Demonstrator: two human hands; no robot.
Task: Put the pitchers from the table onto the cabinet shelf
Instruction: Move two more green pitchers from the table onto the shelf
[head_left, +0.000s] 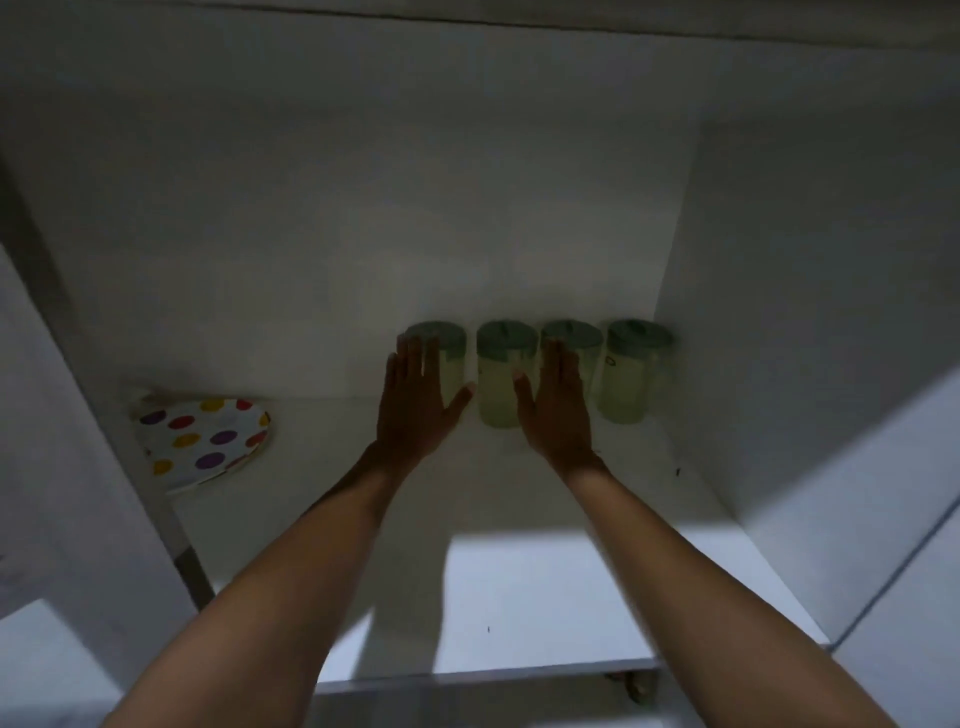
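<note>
Several clear pitchers with green lids stand in a row at the back of the white cabinet shelf (519, 597). My left hand (415, 405) is flat and open in front of the leftmost pitcher (441, 343), fingers apart. In front of the third pitcher (582, 338) my right hand (556, 410) is spread open the same way. Between the two hands the second pitcher (501, 379) shows fully. The fourth pitcher (631, 374) stands at the right end, close to the cabinet's side wall. Whether the palms touch the pitchers I cannot tell.
A paper plate with coloured dots (202, 436) leans in the shelf's back left corner. The cabinet's right side wall (779, 312) and left frame (156, 493) bound the shelf. A small hinge or fitting (631, 683) sits under the shelf's front edge.
</note>
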